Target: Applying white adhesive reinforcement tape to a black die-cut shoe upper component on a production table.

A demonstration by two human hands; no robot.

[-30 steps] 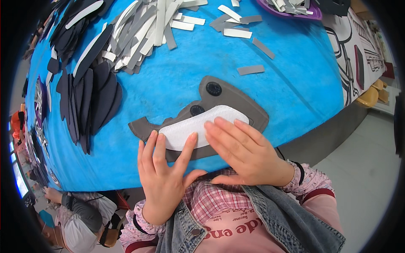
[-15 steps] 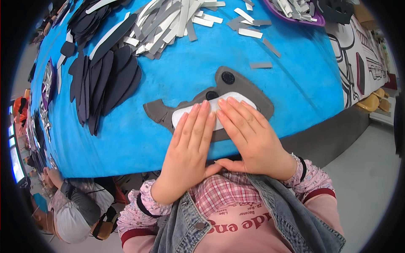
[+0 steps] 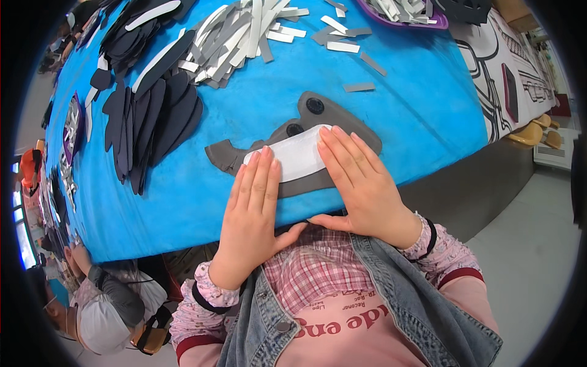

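A dark grey, curved flat piece (image 3: 361, 125) lies near the table's front edge. Two black round discs (image 3: 315, 106) sit on its upper part. Along its middle lies a long white strip with rounded ends (image 3: 298, 155). My left hand (image 3: 249, 223) rests flat with its fingertips on the strip's left end, fingers stretched out and thumb pointing inward. On the strip's right end my right hand (image 3: 370, 196) lies flat too, its fingers extended. Neither hand grasps anything. The hands hide both ends of the strip and part of the grey piece's lower edge.
A stack of dark, leaf-shaped pieces (image 3: 153, 125) lies to the left on the blue-covered table (image 3: 244, 110). Farther back is a heap of white and grey strips (image 3: 235, 40). A purple basket (image 3: 403, 24) holds more strips. At the lower left sits another person (image 3: 116, 300).
My hands have spread apart from the strip's middle toward its two ends, uncovering its centre. The table and everything on it appear shifted slightly left in view.
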